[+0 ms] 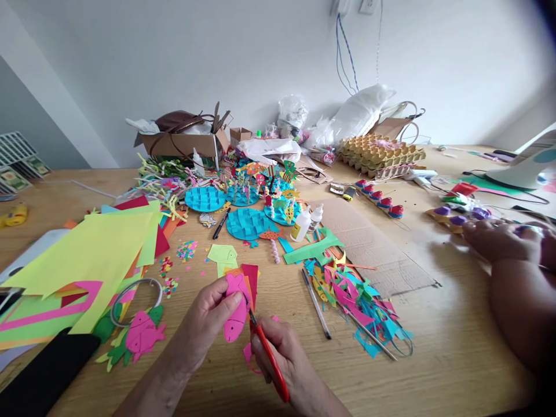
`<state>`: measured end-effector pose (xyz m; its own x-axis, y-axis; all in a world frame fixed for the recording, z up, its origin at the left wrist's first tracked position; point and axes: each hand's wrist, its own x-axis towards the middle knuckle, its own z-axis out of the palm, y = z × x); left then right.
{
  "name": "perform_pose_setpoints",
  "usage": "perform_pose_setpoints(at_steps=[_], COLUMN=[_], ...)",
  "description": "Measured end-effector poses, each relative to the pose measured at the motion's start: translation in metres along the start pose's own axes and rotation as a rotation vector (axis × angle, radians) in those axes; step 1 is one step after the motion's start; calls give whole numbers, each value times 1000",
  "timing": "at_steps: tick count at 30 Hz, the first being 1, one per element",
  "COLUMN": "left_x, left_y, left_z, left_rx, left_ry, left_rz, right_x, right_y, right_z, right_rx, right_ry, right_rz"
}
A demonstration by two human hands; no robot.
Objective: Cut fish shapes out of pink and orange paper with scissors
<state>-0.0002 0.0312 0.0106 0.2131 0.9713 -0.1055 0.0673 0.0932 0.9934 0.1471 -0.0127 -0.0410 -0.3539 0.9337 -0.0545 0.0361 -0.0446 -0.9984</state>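
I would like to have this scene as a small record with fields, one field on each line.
Left hand: left hand pinches a pink paper fish
Right hand: right hand holds red-handled scissors, blades at the fish's edge
Left on table: yellow sheets, loose pink fish
Middle: blue discs, black marker, white bottles
Right of middle: pen, paper scraps, cardboard sheet
Far right: another person's hand

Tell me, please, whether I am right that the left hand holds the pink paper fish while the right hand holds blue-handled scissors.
Not quite: the head view shows red-handled scissors in the right hand, not blue-handled ones; the left hand does hold the pink paper fish.
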Motion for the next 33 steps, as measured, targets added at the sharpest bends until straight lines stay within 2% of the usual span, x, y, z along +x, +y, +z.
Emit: perform_pose_setpoints(at_steps=[15, 26, 33], left_x=[-1, 1, 1], left_y=[5, 5, 4], left_z=[-3, -10, -14], left_rx=[-21, -57, -6], left_ry=[-92, -138, -144], left_rz=[-46, -100, -77], right_x=[3, 1, 3], right_y=[-8, -5, -6], right_z=[1, -3, -2], right_rx=[18, -232, -236], right_ry=[-7, -11, 7], right_rz=[34, -62, -64])
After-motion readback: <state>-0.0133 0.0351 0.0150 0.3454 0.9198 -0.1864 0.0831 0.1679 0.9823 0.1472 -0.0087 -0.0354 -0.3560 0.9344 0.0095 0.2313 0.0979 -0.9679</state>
